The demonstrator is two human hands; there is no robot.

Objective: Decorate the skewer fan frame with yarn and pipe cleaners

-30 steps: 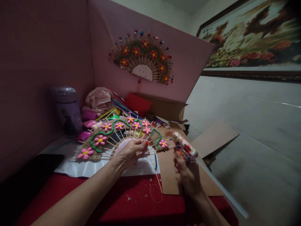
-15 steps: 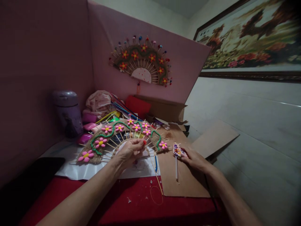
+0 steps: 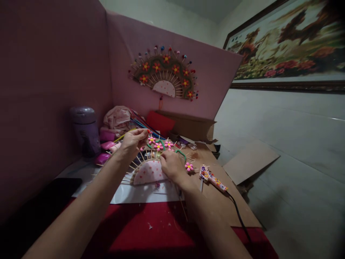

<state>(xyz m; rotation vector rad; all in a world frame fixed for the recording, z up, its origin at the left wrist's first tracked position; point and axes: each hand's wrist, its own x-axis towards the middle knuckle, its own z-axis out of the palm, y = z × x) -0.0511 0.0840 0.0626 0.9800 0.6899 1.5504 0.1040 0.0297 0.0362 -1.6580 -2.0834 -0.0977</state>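
A handmade fan of sticks and twine, with pink flowers, green wavy trim and a spotted white half-round centre (image 3: 148,172), lies on the table. My left hand (image 3: 133,142) is over its upper left part, pinching a small red piece (image 3: 148,131) at the top edge; its exact shape is too small to tell. My right hand (image 3: 175,165) rests on the fan right of the centre, fingers curled down at its sticks; the fingertips are partly hidden. A flower-patterned hot glue gun (image 3: 214,179) lies on the cardboard, right of my right hand.
A similar finished fan (image 3: 164,73) hangs on the pink panel behind. A purple tumbler (image 3: 85,131) and pink packets (image 3: 104,158) stand at the left. A cardboard sheet (image 3: 237,212) covers the right side, with the gun's black cord (image 3: 238,214) trailing over the edge.
My right hand has let go of the glue gun and moved left onto the fan. My left hand has carried the red piece up and left to the fan's top edge.
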